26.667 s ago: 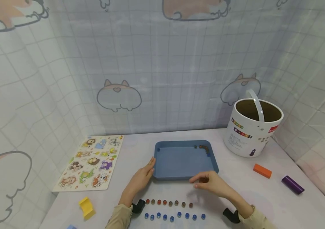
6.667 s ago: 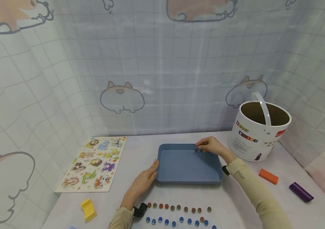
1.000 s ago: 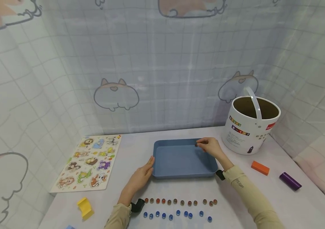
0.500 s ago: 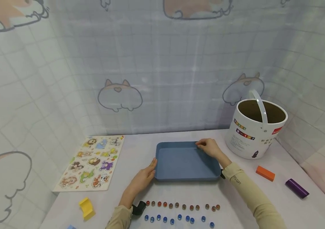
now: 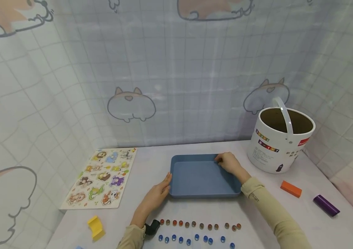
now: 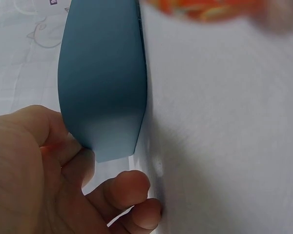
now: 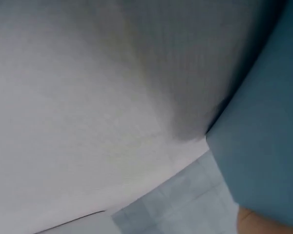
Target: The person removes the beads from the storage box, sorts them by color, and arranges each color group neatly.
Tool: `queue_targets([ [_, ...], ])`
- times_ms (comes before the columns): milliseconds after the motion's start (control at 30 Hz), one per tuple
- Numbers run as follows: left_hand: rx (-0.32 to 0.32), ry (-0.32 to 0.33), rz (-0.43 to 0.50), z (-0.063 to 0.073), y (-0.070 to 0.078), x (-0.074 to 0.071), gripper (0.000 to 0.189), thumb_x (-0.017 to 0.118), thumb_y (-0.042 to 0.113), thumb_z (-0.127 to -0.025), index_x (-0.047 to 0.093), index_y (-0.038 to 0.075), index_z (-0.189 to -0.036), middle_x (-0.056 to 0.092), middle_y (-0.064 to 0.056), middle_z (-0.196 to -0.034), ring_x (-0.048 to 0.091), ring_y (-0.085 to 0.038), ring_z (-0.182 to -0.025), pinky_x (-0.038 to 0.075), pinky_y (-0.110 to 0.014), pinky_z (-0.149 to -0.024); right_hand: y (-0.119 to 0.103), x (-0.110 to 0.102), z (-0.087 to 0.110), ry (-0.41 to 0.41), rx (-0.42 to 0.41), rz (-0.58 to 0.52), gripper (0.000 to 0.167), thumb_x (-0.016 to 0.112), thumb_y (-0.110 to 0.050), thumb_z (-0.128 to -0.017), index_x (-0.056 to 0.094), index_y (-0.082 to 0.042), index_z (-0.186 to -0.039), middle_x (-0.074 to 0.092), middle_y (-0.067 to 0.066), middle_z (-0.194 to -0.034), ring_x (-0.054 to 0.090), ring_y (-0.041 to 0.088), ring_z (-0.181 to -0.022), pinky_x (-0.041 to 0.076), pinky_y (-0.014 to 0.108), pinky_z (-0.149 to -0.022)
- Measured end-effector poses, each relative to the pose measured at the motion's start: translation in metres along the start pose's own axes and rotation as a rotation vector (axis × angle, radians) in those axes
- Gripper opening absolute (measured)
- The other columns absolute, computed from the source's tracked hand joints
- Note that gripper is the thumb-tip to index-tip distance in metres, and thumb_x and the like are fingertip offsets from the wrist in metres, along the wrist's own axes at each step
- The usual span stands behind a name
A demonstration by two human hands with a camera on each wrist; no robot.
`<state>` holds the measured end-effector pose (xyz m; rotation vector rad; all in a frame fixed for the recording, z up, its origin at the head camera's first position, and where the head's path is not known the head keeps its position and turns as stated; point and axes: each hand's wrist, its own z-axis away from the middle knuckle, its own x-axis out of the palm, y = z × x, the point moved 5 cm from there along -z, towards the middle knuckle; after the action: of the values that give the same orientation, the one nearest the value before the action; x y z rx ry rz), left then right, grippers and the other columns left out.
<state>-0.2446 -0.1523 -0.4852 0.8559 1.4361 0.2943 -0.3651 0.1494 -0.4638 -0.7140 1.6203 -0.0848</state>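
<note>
A shallow blue tray lies on the table between the hands. My left hand rests along its left side, fingers extended against the wall; in the left wrist view the fingers sit by the tray's outer corner. Inside the far right corner, my right hand reaches down with bent fingers, the tips hidden behind the hand. Whether a bead is between them cannot be seen. In front of the tray lie a row of reddish-brown beads and a row of blue beads.
A white bucket with a handle stands at the back right. Near it lie an orange block and a purple block. At left are an animal puzzle board and a yellow curved block.
The small dark bead by the right fingertips a second ago is no longer visible. Over the longer span, tray beads went out of sight and the rows in front grew. The left hand stays put.
</note>
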Motion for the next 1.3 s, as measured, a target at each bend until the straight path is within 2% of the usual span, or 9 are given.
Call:
queue_targets([
  [200,0.006,-0.004,-0.014,0.001,0.0,0.001,0.05,0.044,0.015,-0.103,0.032,0.005,-0.15,0.027,-0.01,-0.158,0.034,-0.027,-0.144,0.031,-0.046,-0.117,0.001,-0.017,0.012,0.047,0.031,-0.238,0.019,0.068,-0.009,-0.089,0.074,-0.007,-0.107,0.073,0.013,-0.106,0.069,0.028,-0.093,0.058,0.037,-0.076],
  [333,0.012,0.004,-0.016,0.002,0.0,0.0,0.05,0.043,0.016,-0.103,0.031,0.005,-0.15,0.027,-0.01,-0.158,0.033,-0.028,-0.144,0.031,-0.047,-0.117,-0.001,-0.034,0.026,0.005,0.059,-0.411,0.025,0.066,-0.017,-0.092,0.071,-0.004,-0.114,0.072,0.014,-0.111,0.07,0.03,-0.095,0.058,0.03,-0.075],
  [533,0.008,0.0,-0.018,0.002,-0.001,0.0,0.05,0.043,0.017,-0.104,0.031,0.006,-0.151,0.027,-0.009,-0.159,0.034,-0.028,-0.144,0.031,-0.047,-0.117,0.004,-0.049,0.059,-0.062,0.095,-0.609,0.035,0.062,-0.022,-0.095,0.066,0.003,-0.12,0.068,0.021,-0.119,0.068,0.026,-0.107,0.054,0.023,-0.088],
  [633,0.005,-0.011,-0.018,0.002,-0.001,0.0,0.05,0.043,0.018,-0.104,0.03,0.007,-0.151,0.026,-0.008,-0.159,0.033,-0.027,-0.144,0.031,-0.046,-0.117,0.007,-0.054,0.084,-0.087,0.142,-0.642,0.038,0.06,-0.026,-0.096,0.064,0.002,-0.122,0.067,0.02,-0.121,0.067,0.016,-0.107,0.053,0.03,-0.092],
  [733,0.014,-0.015,-0.019,0.002,-0.001,0.0,0.05,0.043,0.017,-0.104,0.03,0.006,-0.151,0.027,-0.01,-0.159,0.033,-0.029,-0.144,0.031,-0.047,-0.117,0.008,-0.057,0.109,-0.115,0.192,-0.661,0.04,0.059,-0.029,-0.097,0.064,0.0,-0.124,0.068,0.017,-0.121,0.064,0.013,-0.105,0.051,0.038,-0.089],
  [867,0.015,-0.015,-0.018,0.003,0.0,-0.001,0.051,0.043,0.018,-0.104,0.03,0.006,-0.151,0.027,-0.011,-0.159,0.032,-0.029,-0.144,0.03,-0.048,-0.117,0.012,-0.054,0.14,-0.141,0.255,-0.718,0.04,0.058,-0.029,-0.097,0.063,0.0,-0.125,0.071,0.007,-0.117,0.06,0.016,-0.098,0.049,0.032,-0.079],
  [1000,0.013,-0.018,-0.016,0.003,0.0,-0.001,0.051,0.042,0.018,-0.104,0.03,0.006,-0.151,0.026,-0.011,-0.159,0.031,-0.027,-0.145,0.029,-0.047,-0.118,0.015,-0.045,0.167,-0.176,0.305,-0.798,0.041,0.057,-0.026,-0.098,0.061,0.004,-0.125,0.073,-0.003,-0.111,0.058,0.011,-0.088,0.047,0.025,-0.069],
  [1167,0.017,-0.019,-0.018,0.002,0.001,-0.002,0.05,0.043,0.018,-0.104,0.03,0.005,-0.151,0.026,-0.012,-0.159,0.031,-0.028,-0.145,0.029,-0.047,-0.118,0.014,-0.033,0.191,-0.221,0.336,-0.843,0.041,0.058,-0.023,-0.097,0.06,0.007,-0.124,0.073,-0.005,-0.107,0.054,0.007,-0.079,0.045,0.023,-0.061],
  [1300,0.011,-0.019,-0.014,0.002,0.002,-0.001,0.05,0.042,0.017,-0.104,0.03,0.004,-0.15,0.026,-0.012,-0.159,0.03,-0.028,-0.145,0.029,-0.048,-0.118,0.011,-0.021,0.207,-0.25,0.362,-0.816,0.039,0.06,-0.024,-0.096,0.062,0.006,-0.122,0.073,0.001,-0.107,0.05,0.004,-0.07,0.042,0.02,-0.053],
])
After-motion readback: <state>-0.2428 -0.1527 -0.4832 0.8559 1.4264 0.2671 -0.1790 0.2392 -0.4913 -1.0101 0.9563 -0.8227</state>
